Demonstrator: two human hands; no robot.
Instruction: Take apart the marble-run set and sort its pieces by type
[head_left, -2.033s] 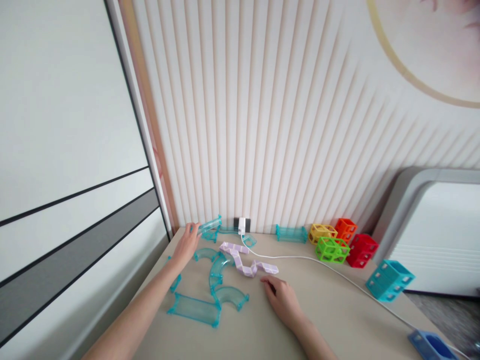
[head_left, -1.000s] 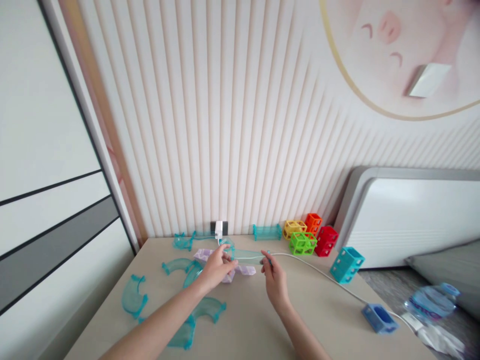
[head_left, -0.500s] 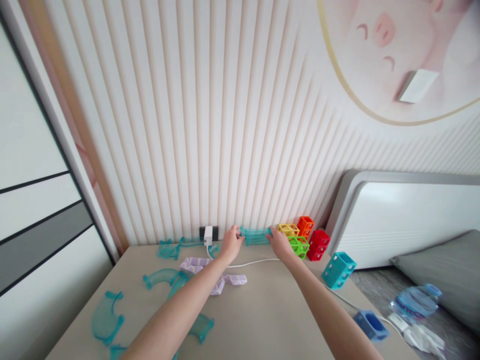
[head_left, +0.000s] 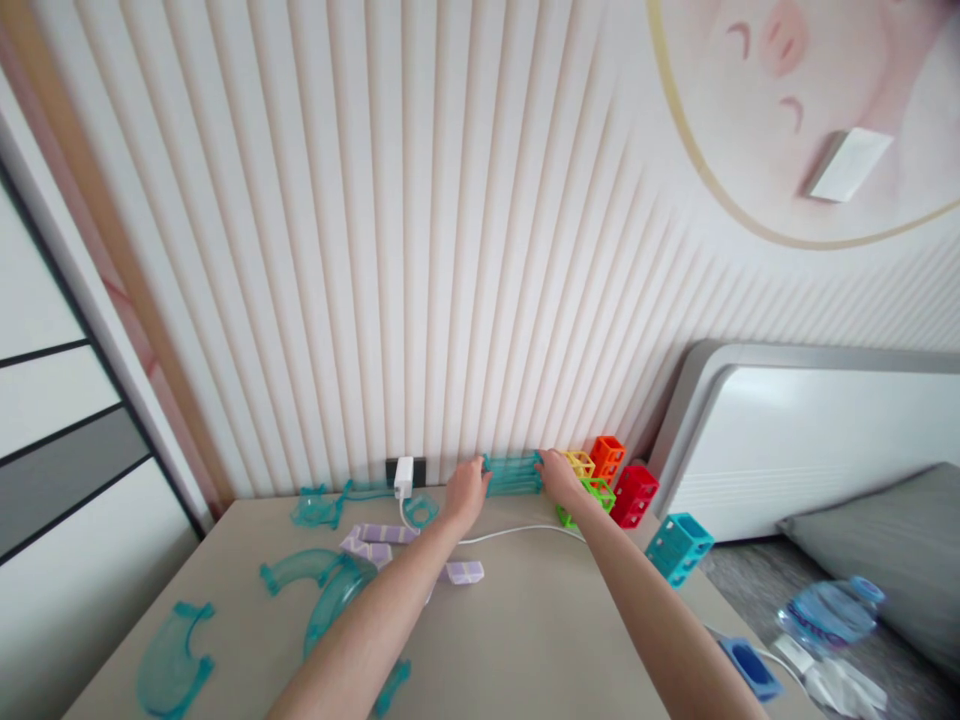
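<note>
Both hands hold the ends of a stack of straight translucent teal track pieces [head_left: 514, 475] at the back of the table, against the ribbed wall. My left hand [head_left: 468, 493] is closed on the left end. My right hand [head_left: 559, 477] grips the right end. Right of it stand a yellow block [head_left: 580, 463], a green block [head_left: 598, 491], an orange block [head_left: 608, 457] and a red block [head_left: 635, 496]. Curved teal track pieces [head_left: 176, 660] lie on the left of the table, some partly hidden by my left forearm.
A white charger [head_left: 404, 476] is plugged in at the wall, its white cable [head_left: 517, 532] crossing the table. Purple wrapped strips [head_left: 386, 535] lie nearby. At right are a teal block [head_left: 679, 548], a blue block [head_left: 751, 668], a plastic bottle [head_left: 831, 612] and the headboard [head_left: 817, 440].
The track stack has tilted from lying flatter to standing upright against the wall, with both hands still on its ends. The camera view has shifted slightly.
</note>
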